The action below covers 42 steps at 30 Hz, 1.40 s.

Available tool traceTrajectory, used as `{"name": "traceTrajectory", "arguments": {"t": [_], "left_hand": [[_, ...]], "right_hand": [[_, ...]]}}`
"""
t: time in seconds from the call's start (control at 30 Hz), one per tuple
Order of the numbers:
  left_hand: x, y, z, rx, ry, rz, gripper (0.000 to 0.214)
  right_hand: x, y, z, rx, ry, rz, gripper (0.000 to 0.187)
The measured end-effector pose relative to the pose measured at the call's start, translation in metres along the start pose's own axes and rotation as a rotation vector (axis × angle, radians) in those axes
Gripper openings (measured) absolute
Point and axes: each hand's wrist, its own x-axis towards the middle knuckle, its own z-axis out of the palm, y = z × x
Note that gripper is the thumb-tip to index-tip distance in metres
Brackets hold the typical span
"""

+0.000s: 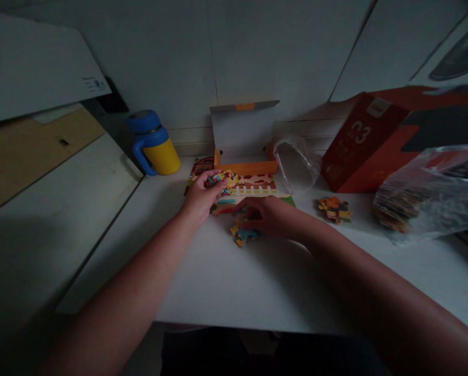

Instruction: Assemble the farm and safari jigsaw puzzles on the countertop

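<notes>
My left hand (201, 197) is curled round a small cluster of colourful puzzle pieces (221, 180), held just over a picture sheet (253, 189) with a white fence on it. My right hand (263, 215) lies palm down on a loose pile of puzzle pieces (242, 233) on the white table (234, 282), fingers bent over them. Behind the sheet stands an open orange box (245, 141) with its grey lid raised.
A blue and yellow mug (154, 143) stands at the back left. A clear plastic bag (299, 163) lies beside the box, a red carton (369, 138) behind it. More puzzle pieces (335, 209) and another bag of pieces (425, 198) lie to the right.
</notes>
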Motion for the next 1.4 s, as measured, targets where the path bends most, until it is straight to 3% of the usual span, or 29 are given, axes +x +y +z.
{"name": "traceTrajectory", "arguments": {"t": [0.2,0.33,0.43,0.57,0.7,0.87,1.03,1.17,1.4], "left_hand": [[-0.003,0.004,0.002,0.008,-0.008,-0.009,0.046],[-0.005,0.005,0.003,0.025,-0.003,-0.006,0.047],[-0.004,0.003,0.002,0.036,0.003,-0.002,0.046],[-0.003,0.001,0.002,0.013,-0.007,-0.006,0.044],[-0.004,0.001,0.002,0.029,-0.006,-0.007,0.043],[-0.005,0.002,0.003,0.036,-0.007,-0.024,0.039],[-0.003,0.001,0.002,0.025,-0.010,-0.022,0.041],[-0.004,0.001,0.002,0.032,-0.035,-0.026,0.045],[-0.004,0.000,0.001,0.050,-0.044,-0.021,0.047]], "right_hand": [[0.004,0.004,0.000,-0.033,-0.019,-0.118,0.025],[-0.002,-0.009,-0.002,-0.241,0.113,-0.119,0.014],[-0.013,-0.023,0.001,-0.480,0.158,0.038,0.035],[-0.025,-0.034,0.015,-0.604,0.062,0.137,0.071],[-0.026,-0.034,0.020,-0.590,-0.012,0.078,0.060],[-0.026,-0.030,0.006,-0.538,-0.094,-0.017,0.039],[-0.031,-0.011,-0.014,-0.468,-0.104,-0.009,0.045],[-0.031,0.012,-0.029,-0.445,-0.042,0.010,0.047],[-0.023,0.016,-0.024,-0.420,-0.012,-0.033,0.046]]}}
